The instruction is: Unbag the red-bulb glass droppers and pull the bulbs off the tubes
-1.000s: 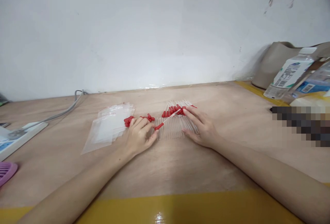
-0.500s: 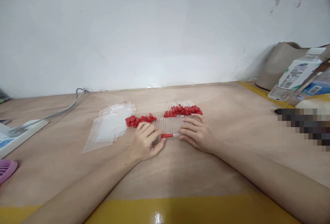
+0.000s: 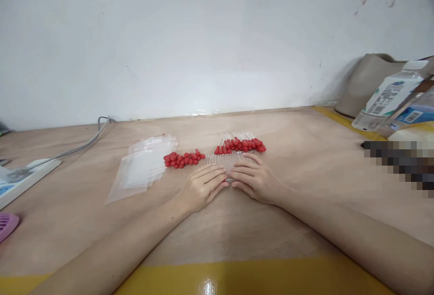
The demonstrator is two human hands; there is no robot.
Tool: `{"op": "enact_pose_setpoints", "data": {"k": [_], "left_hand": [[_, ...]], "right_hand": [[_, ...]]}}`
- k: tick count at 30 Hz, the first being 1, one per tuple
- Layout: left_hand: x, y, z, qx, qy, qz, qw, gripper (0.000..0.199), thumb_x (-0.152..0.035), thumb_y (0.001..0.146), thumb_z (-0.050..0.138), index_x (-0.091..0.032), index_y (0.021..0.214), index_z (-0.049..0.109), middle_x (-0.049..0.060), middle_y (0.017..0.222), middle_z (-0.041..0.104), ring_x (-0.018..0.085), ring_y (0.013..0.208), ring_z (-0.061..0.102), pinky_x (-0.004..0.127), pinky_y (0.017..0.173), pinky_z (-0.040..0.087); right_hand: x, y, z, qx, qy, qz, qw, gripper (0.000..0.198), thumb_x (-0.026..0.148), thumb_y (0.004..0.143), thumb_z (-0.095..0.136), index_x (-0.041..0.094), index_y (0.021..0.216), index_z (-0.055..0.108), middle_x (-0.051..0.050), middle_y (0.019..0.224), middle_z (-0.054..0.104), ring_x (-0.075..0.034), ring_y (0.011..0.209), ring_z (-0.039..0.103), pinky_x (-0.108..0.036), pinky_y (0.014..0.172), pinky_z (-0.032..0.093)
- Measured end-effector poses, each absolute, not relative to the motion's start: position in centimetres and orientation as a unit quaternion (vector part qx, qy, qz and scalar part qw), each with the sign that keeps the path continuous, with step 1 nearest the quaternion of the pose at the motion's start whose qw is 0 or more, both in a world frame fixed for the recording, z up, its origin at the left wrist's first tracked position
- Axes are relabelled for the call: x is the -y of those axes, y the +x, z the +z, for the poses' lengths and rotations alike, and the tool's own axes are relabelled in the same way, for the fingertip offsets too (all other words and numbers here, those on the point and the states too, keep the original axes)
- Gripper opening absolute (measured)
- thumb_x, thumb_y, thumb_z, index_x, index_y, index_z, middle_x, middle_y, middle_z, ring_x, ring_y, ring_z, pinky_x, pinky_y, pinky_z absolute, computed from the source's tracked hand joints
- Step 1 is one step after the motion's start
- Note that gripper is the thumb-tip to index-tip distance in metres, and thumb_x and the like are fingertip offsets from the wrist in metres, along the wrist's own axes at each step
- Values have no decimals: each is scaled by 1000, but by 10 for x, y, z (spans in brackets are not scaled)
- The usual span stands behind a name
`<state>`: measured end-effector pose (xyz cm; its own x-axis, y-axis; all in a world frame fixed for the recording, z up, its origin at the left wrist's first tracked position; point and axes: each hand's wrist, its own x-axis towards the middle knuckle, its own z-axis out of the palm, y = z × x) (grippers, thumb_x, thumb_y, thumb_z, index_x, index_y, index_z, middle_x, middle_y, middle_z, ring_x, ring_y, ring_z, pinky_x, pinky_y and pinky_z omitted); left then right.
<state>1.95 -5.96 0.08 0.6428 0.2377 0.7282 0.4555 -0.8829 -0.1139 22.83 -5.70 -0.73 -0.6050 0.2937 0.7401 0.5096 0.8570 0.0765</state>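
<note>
Between my two hands lies a glass dropper (image 3: pixel 229 180), mostly covered by fingers. My left hand (image 3: pixel 205 187) is closed round its red rubber bulb end, of which only a speck shows. Fingers of my right hand (image 3: pixel 256 178) are closed on the glass tube end. Just beyond the fingertips, a row of clear glass tubes (image 3: pixel 217 160) lies side by side, partly under both hands. Loose red rubber bulbs (image 3: pixel 183 160) are heaped left of the tubes. Behind the row, several droppers with red bulbs (image 3: pixel 240 145) lie with their thin tips toward the wall.
Clear zip bags (image 3: pixel 142 164) are spread in a stack at the left. Farther left are a power strip (image 3: pixel 37 177) with a grey cable (image 3: pixel 81 146) and a purple object (image 3: pixel 7 226). A plastic bottle (image 3: pixel 389 96) leans beside a beige container (image 3: pixel 359 82) at the right.
My left hand has slid right and now covers the red bulb that showed before. Both hands have come closer together, with the right shifting slightly left.
</note>
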Motion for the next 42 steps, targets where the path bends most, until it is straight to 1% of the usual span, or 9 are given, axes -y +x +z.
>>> {"op": "enact_pose_setpoints", "data": {"k": [4,8,11,17,23,33,38,42], "left_hand": [[60,19,1,181,-893,-379,162,22,-19,79,59,-14,100,59,7,99,66,17,97,60,33,90,50],[60,17,1,165,-905,-355,165,19,-17,79,59,-13,97,59,7,100,66,16,97,60,33,93,49],[62,16,2,169,-910,-345,156,17,-17,79,59,-12,95,59,8,99,66,17,96,61,34,93,49],[65,16,4,177,-912,-345,135,13,-15,81,55,-12,93,58,8,95,67,16,92,62,33,91,50],[67,16,5,191,-912,-340,127,14,-16,84,50,-13,95,57,6,90,67,14,86,63,32,90,51],[68,13,6,190,-920,-323,117,13,-17,84,49,-13,95,56,5,89,66,14,85,63,32,91,50],[72,14,6,180,-923,-319,122,13,-18,84,51,-13,95,55,5,90,66,14,88,62,31,91,50],[77,9,5,170,-927,-309,132,13,-19,83,54,-13,94,56,5,91,66,14,88,61,32,91,49]], "right_hand": [[57,226,-8,888,-197,-128,395,15,20,84,51,15,94,60,-4,88,68,-15,87,60,-35,91,43],[58,227,-10,890,-174,-118,405,12,18,84,51,14,89,60,-7,89,67,-15,87,61,-30,86,48],[58,228,-10,897,-165,-118,393,10,17,84,50,13,84,60,-8,86,67,-15,87,61,-29,84,50],[60,227,-4,903,-155,-127,380,10,16,84,50,12,81,58,-7,79,66,-17,87,62,-29,84,51],[61,229,-5,905,-155,-129,375,10,16,85,49,13,83,58,-6,80,66,-16,90,61,-29,86,50],[62,235,-8,904,-143,-171,366,11,16,83,52,11,90,59,-6,85,67,-16,95,60,-32,95,46],[66,240,-7,908,-136,-179,353,12,15,83,52,11,92,59,-7,89,67,-17,99,58,-34,96,45],[67,249,-5,915,-103,-166,353,15,16,83,52,12,97,57,-6,92,67,-17,104,56,-34,96,45]]}}
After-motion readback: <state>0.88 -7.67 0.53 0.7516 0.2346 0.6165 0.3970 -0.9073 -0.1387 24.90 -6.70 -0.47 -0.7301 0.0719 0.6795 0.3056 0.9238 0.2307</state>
